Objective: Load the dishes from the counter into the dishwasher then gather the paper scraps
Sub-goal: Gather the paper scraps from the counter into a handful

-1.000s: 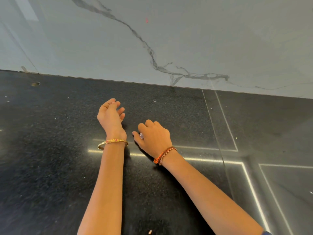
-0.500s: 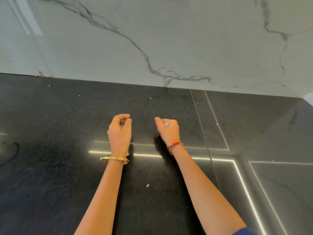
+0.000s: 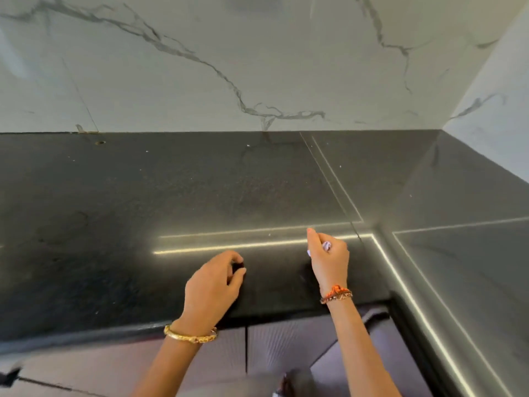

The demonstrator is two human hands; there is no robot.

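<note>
Right hand (image 3: 329,260) is curling shut around pale paper scraps (image 3: 326,246), apparently keeping gathered bits together above the counter (image 3: 143,210). Left hand (image 3: 213,285) is pinching thumb to fingertips near the front edge; contents cannot be told. The wad is crumpled: no readable long axis or heading.

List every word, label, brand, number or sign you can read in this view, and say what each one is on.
None: no readable text anywhere in the head view.
The black counter carries only specks and light reflections.
The marble wall shows grey veins, no lettering.
The left hand and the right hand, which pinches pale paper scraps, show no print; neither do the two bracelets.
</note>
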